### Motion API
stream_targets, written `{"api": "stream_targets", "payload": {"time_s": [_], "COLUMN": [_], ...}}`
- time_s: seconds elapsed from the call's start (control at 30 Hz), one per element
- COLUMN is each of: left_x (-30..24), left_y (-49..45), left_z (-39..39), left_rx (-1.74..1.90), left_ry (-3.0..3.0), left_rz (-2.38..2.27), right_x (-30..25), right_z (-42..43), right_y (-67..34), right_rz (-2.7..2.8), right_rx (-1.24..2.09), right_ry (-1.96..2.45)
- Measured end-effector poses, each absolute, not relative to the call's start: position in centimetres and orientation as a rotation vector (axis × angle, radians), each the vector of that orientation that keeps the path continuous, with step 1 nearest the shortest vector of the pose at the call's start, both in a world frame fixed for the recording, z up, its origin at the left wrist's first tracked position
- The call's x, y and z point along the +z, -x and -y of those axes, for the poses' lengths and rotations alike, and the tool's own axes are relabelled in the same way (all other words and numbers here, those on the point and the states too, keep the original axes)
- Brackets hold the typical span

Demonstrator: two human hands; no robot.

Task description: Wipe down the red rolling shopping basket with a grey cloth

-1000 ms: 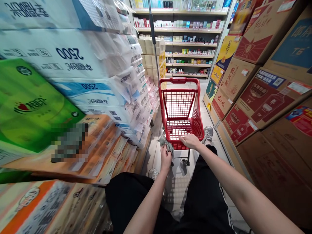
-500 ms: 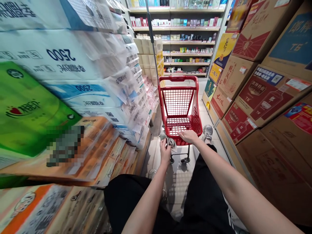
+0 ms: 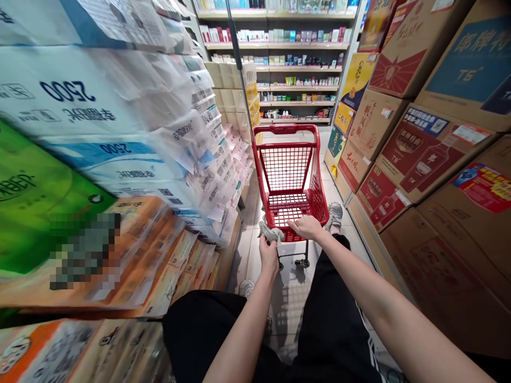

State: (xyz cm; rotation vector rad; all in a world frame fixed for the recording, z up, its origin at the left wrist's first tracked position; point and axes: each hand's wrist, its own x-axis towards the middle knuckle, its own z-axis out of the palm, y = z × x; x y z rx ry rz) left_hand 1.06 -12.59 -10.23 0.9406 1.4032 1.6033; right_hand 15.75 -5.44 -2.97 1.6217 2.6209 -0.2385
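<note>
A narrow shop aisle with a pale tiled floor (image 3: 293, 290) runs between stacked tissue packs (image 3: 120, 133) on the left and tilted cardboard boxes (image 3: 419, 154) on the right, towards stocked shelves (image 3: 303, 80) at the far end. The red cart (image 3: 287, 170) stands on the floor mid-aisle, just ahead of the person. The left hand (image 3: 268, 254), fingers closed, grips a grey cloth (image 3: 270, 232) at the cart's near rim, while the right hand (image 3: 306, 227) lies on that rim beside it; whether its fingers clasp it I cannot tell.

Bare forearms (image 3: 255, 319), loose black trousers (image 3: 335, 319) with white side stripes (image 3: 370, 343), grey and white trainers (image 3: 334, 215)
</note>
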Motion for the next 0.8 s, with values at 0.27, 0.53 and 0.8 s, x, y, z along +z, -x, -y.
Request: {"api": "stream_targets", "payload": {"time_s": [0.27, 0.53, 0.8], "left_x": [-7.4, -8.8, -7.8], "left_y": [0.1, 0.8, 1.1], "left_z": [14.5, 12.8, 10.2], "left_rx": [1.568, 1.598, 1.673], "left_ry": [-1.106, -1.139, -0.953], "left_rz": [-1.41, -1.635, -1.833], "right_x": [-3.2, -3.1, -3.5], "right_z": [5.9, 6.4, 7.0], "right_y": [-15.8, -16.2, -15.7], "right_rz": [-2.665, -2.702, -2.784], "right_rx": [-0.216, -0.19, -0.119], "right_ry": [-1.605, -1.585, -1.512]}}
